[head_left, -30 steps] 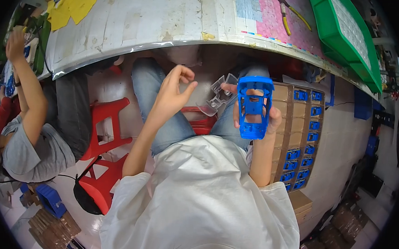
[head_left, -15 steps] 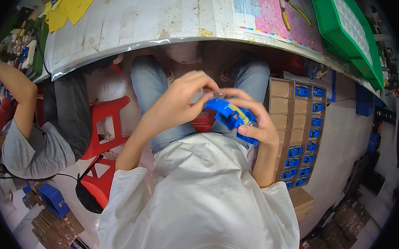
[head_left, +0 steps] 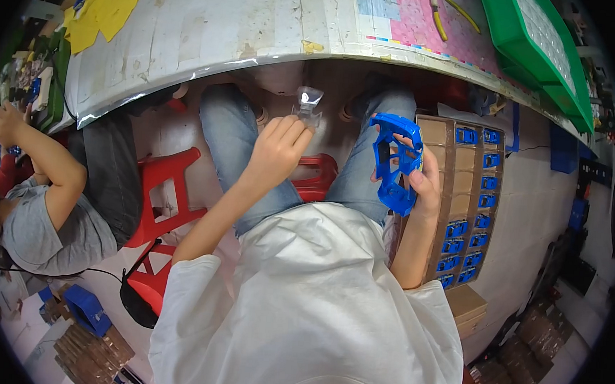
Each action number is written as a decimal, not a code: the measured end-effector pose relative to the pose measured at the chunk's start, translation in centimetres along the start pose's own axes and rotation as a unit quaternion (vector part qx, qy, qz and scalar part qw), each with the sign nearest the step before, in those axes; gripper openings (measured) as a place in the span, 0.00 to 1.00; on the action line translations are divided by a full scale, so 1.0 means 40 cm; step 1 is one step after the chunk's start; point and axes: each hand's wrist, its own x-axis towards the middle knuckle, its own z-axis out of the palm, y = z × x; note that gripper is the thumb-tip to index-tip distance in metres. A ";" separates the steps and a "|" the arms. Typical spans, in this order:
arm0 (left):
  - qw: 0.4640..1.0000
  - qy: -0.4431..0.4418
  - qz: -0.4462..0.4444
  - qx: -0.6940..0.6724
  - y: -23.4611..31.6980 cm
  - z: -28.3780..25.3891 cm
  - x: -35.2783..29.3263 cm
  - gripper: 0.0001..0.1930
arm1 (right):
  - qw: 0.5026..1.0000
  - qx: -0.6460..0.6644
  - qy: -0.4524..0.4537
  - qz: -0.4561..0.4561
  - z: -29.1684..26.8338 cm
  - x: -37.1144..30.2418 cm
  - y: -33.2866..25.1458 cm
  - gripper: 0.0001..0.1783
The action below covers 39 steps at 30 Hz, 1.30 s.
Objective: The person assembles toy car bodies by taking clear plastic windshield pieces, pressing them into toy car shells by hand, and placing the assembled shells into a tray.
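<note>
Two hands: I see both held up over the jeans (head_left: 221, 127), well apart.
Left hand (head_left: 279, 148): fingertips bunched, pinching a clear plastic piece (head_left: 309, 102) that points away from the body, toward the near edge of the worktable (head_left: 212, 28).
Right hand (head_left: 428, 177): fingers and thumb gripping the blue shell (head_left: 394, 192) by its right side.
Shell's long axis: near to far, far end slightly left.
Room: a gap separates the two pieces; the left edge of the partitioned box (head_left: 431, 157) lies close right.

Open air is separating the left fingers (head_left: 287, 130) from the blue shell (head_left: 395, 190); ahead of them, the table (head_left: 212, 28) is blocking.
</note>
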 end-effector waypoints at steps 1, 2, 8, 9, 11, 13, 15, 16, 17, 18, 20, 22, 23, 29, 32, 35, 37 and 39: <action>0.995 0.096 0.020 0.001 0.010 -0.022 0.015 0.11 | 1.000 0.011 -0.015 0.022 -0.006 -0.003 0.004 0.41; 0.989 0.144 0.025 0.033 0.011 -0.050 0.029 0.11 | 1.000 0.012 -0.013 0.024 -0.004 -0.006 0.004 0.41; 0.995 0.094 -0.044 0.007 -0.065 0.059 0.036 0.05 | 0.999 0.033 -0.034 0.013 0.012 0.015 -0.001 0.38; 0.998 0.047 -0.027 -0.018 -0.070 0.094 0.001 0.05 | 0.998 0.039 -0.040 0.008 0.012 0.017 -0.004 0.37; 0.998 0.017 -0.016 -0.057 -0.042 0.096 -0.033 0.07 | 0.997 0.061 -0.039 0.007 0.006 0.013 0.001 0.35; 0.994 0.061 -0.022 -0.092 0.002 0.049 -0.021 0.08 | 0.995 0.091 -0.023 0.014 -0.006 0.004 0.009 0.34; 0.986 0.110 -0.036 -0.119 0.023 0.000 0.008 0.09 | 0.996 0.087 -0.014 0.022 -0.007 0.001 0.016 0.34; 0.958 0.170 -0.093 -0.212 0.029 -0.022 0.026 0.09 | 0.996 0.084 -0.007 0.028 -0.008 0.001 0.021 0.35; 0.915 0.227 -0.147 -0.300 0.034 -0.033 0.035 0.09 | 0.996 0.084 -0.008 0.029 -0.009 0.000 0.024 0.35; 0.819 0.272 -0.205 -0.462 0.028 -0.023 0.045 0.09 | 0.995 0.085 -0.023 0.037 -0.012 -0.002 0.030 0.36; 0.684 0.297 -0.313 -0.589 -0.010 0.017 0.047 0.08 | 0.994 0.087 -0.041 0.047 -0.011 -0.001 0.040 0.36; 0.561 0.278 -0.398 -0.670 -0.039 0.095 0.001 0.04 | 0.993 0.089 -0.040 0.060 -0.006 0.000 0.043 0.37; 0.532 0.259 -0.421 -0.687 -0.035 0.130 -0.035 0.04 | 0.993 0.090 -0.039 0.059 -0.006 0.005 0.044 0.37; 0.469 0.245 -0.404 -0.746 0.024 0.122 -0.097 0.05 | 0.991 0.117 -0.019 0.062 0.005 0.001 0.061 0.35; 0.462 0.242 -0.381 -0.763 0.038 0.098 -0.078 0.06 | 0.989 0.130 -0.005 0.075 0.012 0.002 0.077 0.33; 0.447 0.224 -0.368 -0.784 0.046 0.082 -0.067 0.06 | 0.979 0.183 -0.007 0.087 0.018 0.000 0.082 0.32; 0.414 0.217 -0.375 -0.800 0.049 0.071 -0.059 0.07 | 0.979 0.181 -0.016 0.097 0.019 0.000 0.086 0.32; 0.433 0.215 -0.346 -0.804 0.032 0.064 -0.043 0.07 | 0.980 0.173 -0.010 0.099 0.028 -0.001 0.084 0.31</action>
